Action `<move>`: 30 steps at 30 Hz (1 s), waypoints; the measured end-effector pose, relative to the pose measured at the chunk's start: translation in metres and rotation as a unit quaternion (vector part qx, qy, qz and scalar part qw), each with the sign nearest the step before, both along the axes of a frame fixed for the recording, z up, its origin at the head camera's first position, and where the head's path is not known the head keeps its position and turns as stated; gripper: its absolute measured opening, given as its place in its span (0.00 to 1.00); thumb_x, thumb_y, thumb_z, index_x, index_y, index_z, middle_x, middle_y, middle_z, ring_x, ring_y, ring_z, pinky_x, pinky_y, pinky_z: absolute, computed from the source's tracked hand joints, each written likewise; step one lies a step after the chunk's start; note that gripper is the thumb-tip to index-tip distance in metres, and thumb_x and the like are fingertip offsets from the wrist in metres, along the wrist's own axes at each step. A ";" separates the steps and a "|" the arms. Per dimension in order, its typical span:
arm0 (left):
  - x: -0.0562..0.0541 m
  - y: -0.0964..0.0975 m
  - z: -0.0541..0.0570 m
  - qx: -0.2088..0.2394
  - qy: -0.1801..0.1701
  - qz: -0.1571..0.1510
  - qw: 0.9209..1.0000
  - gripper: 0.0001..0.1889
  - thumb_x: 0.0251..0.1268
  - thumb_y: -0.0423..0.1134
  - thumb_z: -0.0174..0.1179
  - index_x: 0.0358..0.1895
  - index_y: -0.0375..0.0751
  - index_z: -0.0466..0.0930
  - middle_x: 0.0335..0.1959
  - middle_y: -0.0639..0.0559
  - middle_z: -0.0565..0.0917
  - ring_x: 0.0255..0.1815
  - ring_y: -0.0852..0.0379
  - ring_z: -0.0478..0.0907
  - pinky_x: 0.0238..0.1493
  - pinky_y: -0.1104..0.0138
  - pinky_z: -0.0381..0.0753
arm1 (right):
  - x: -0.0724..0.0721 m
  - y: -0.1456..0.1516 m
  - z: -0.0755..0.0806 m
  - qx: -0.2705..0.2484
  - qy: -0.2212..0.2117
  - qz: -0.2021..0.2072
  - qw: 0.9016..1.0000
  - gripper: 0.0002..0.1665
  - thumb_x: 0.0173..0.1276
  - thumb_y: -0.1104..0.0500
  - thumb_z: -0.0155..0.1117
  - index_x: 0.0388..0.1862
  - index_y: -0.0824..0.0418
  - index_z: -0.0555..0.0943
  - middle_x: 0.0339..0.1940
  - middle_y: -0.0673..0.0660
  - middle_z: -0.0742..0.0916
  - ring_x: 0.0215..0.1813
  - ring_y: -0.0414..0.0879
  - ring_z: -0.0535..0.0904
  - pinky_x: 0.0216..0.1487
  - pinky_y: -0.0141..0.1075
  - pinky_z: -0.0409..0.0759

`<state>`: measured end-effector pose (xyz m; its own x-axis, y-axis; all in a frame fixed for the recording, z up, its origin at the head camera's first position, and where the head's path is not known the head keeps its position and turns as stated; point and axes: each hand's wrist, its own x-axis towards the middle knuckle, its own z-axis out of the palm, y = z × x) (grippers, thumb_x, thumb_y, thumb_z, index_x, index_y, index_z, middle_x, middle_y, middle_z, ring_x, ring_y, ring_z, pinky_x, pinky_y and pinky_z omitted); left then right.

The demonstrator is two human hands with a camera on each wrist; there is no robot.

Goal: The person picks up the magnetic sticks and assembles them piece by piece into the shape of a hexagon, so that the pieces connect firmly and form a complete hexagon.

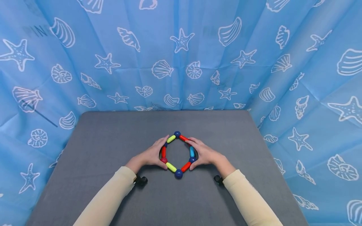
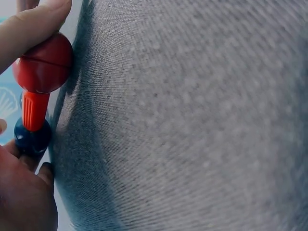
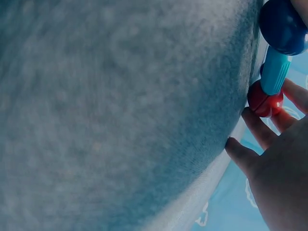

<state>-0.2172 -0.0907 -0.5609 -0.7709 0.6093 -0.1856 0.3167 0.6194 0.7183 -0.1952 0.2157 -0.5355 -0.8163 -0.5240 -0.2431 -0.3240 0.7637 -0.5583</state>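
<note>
A six-sided ring of magnetic sticks and balls lies on the grey table, its near corner a dark blue ball (image 1: 178,174) and its far corner another blue ball (image 1: 177,134). My left hand (image 1: 152,154) holds the left side, thumb at a red ball (image 2: 44,63), fingers around a blue ball (image 2: 32,136); a red stick (image 2: 35,110) joins these two. On the right side, my right hand (image 1: 205,153) has its thumb by a blue ball (image 3: 284,26) and its fingers by a red ball (image 3: 265,99), with a light blue stick (image 3: 275,71) between. Yellow-green sticks (image 1: 171,167) and red sticks (image 1: 185,167) form the other sides.
The grey cloth-covered table (image 1: 113,131) extends around the ring. A blue curtain (image 1: 158,84) with white shells and starfish hangs behind and at both sides. Dark wrist devices (image 1: 141,181) sit by the cream sleeves (image 1: 110,197).
</note>
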 end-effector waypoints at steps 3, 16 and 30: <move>-0.001 -0.001 -0.002 0.004 -0.003 0.002 1.000 0.72 0.38 0.60 0.82 0.83 0.59 0.36 0.83 0.51 0.49 0.81 0.46 0.50 0.74 0.41 0.59 | 0.000 0.000 0.001 -0.001 -0.005 -0.003 1.000 0.68 0.48 0.37 0.82 0.83 0.43 0.54 0.83 0.51 0.55 0.80 0.55 0.54 0.70 0.60 0.67; -0.003 -0.003 -0.008 0.021 -0.014 0.006 1.000 0.71 0.38 0.62 0.81 0.83 0.60 0.37 0.83 0.51 0.47 0.81 0.45 0.52 0.73 0.40 0.59 | -0.003 0.003 -0.002 -0.024 -0.026 -0.008 0.999 0.69 0.49 0.38 0.82 0.83 0.38 0.49 0.84 0.48 0.52 0.82 0.56 0.50 0.70 0.63 0.64; -0.003 -0.005 -0.005 0.030 -0.014 0.007 0.999 0.72 0.39 0.64 0.80 0.83 0.62 0.34 0.84 0.54 0.43 0.83 0.46 0.47 0.75 0.40 0.56 | -0.004 0.008 -0.002 -0.049 -0.037 -0.023 0.998 0.71 0.48 0.38 0.83 0.83 0.35 0.47 0.85 0.50 0.49 0.83 0.59 0.48 0.70 0.67 0.62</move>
